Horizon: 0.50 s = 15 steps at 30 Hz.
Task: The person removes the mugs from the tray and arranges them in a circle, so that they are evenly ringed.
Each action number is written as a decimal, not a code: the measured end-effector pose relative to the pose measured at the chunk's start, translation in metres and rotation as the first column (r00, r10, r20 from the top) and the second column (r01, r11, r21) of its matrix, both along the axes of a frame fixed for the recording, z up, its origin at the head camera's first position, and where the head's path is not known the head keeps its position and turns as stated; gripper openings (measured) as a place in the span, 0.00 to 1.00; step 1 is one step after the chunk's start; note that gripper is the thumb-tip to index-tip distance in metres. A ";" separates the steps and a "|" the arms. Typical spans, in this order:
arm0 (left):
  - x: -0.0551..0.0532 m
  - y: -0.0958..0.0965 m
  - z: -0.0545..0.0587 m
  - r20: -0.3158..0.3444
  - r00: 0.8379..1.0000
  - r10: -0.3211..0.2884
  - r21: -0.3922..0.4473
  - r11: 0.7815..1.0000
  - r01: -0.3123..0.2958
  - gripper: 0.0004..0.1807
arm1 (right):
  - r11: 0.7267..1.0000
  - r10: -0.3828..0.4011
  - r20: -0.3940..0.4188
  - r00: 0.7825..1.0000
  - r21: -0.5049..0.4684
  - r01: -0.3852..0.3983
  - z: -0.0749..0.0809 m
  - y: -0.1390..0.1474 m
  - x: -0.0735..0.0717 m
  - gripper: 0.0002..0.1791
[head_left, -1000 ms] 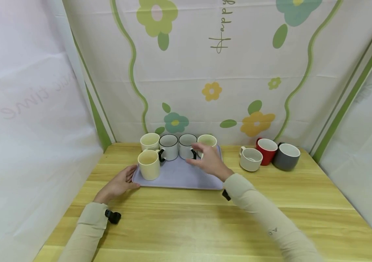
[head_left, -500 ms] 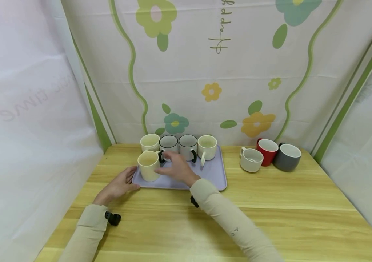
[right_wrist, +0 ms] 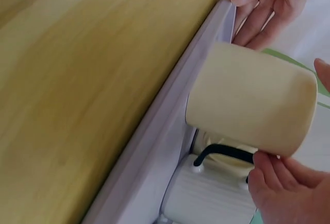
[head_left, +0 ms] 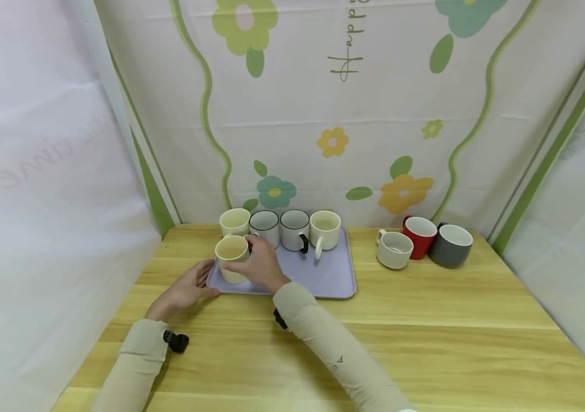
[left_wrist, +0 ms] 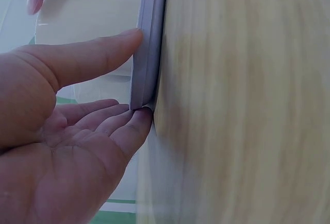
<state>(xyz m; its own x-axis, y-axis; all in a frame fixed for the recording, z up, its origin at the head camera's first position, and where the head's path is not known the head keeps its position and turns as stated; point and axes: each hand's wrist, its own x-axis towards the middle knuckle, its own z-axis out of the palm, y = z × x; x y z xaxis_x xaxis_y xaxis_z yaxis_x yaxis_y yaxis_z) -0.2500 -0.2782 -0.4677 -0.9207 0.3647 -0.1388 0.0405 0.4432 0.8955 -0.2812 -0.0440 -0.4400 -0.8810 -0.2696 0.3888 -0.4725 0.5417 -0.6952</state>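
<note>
Pale floral cloth [head_left: 292, 103] hangs behind a wood-grain table [head_left: 251, 366], on which lies a lavender tray [head_left: 323, 280], its long sides running left to right. Along the tray's back edge stand a pale mug [head_left: 233, 220] in the left corner, two black-rimmed mugs [head_left: 294, 229] and a cream-white mug [head_left: 325, 230]; past the tray's right end sit a small off-white cup [head_left: 394, 250], a red mug [head_left: 418, 240] and a dark grey mug [head_left: 450, 246]. Upright in the tray's front left part is the yellowish mug [right_wrist: 250, 98]. At the tray's front left corner the left hand [head_left: 184, 292] pinches the edge, thumb above and fingertips below. Around the yellowish mug the right hand [head_left: 261, 263] has its thumb on the side nearer the tray's front and its fingers on the side facing the tray's right end; whether the thumb actually presses or only hovers at the rim I cannot tell. A good hold here would want thumb and fingers squarely opposed on the wall, the fingertips kept off the neighbouring black handle, and the left hand firm so the tray does not slide. Half a second ago the right hand was over the middle of the tray, short of this mug; it has since moved leftward to it, while the left hand and the mugs keep their places about the tray.
</note>
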 end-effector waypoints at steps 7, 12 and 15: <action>-0.001 -0.002 0.000 0.001 1.000 0.002 -0.004 1.000 -0.002 0.51 | 0.992 -0.122 -0.017 0.992 -0.001 0.122 -0.004 -0.017 0.002 0.42; -0.001 -0.001 0.000 -0.002 1.000 0.007 -0.008 1.000 -0.007 0.51 | 0.987 -0.157 0.011 0.988 -0.032 0.157 -0.005 -0.020 0.001 0.41; -0.001 0.000 0.000 -0.003 1.000 0.008 -0.011 1.000 -0.008 0.51 | 0.987 -0.151 0.045 0.988 -0.052 0.153 -0.006 -0.018 -0.001 0.40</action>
<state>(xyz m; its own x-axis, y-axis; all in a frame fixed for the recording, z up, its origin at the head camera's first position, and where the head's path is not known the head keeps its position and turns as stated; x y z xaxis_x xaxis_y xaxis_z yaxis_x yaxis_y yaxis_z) -0.2513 -0.2785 -0.4681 -0.9239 0.3562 -0.1400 0.0400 0.4535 0.8903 -0.2817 -0.0617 -0.4461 -0.9254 -0.1106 0.3624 -0.3585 0.5654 -0.7428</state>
